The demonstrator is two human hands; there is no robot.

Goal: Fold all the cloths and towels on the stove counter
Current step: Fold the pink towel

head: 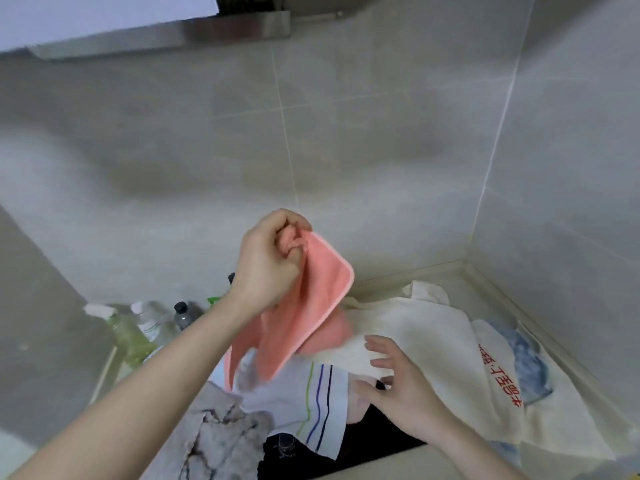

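Note:
My left hand (268,263) is raised above the counter and grips the bunched top of a salmon-pink cloth (304,306), which hangs down from it. My right hand (398,386) hovers lower, fingers spread and relaxed, over the pile, holding nothing. Under the hands lie a white towel with green, blue and black stripes (311,403), a large cream cloth (426,337), a cream cloth with red lettering (498,386), a blue-and-white cloth (530,362) and a grey fluffy towel (221,438). The black stove top (377,441) shows between them.
Several bottles stand at the back left of the counter, among them a yellow-green one (128,337) and a clear one (150,320). Tiled walls close in the back and the right side. A range hood (221,32) hangs overhead.

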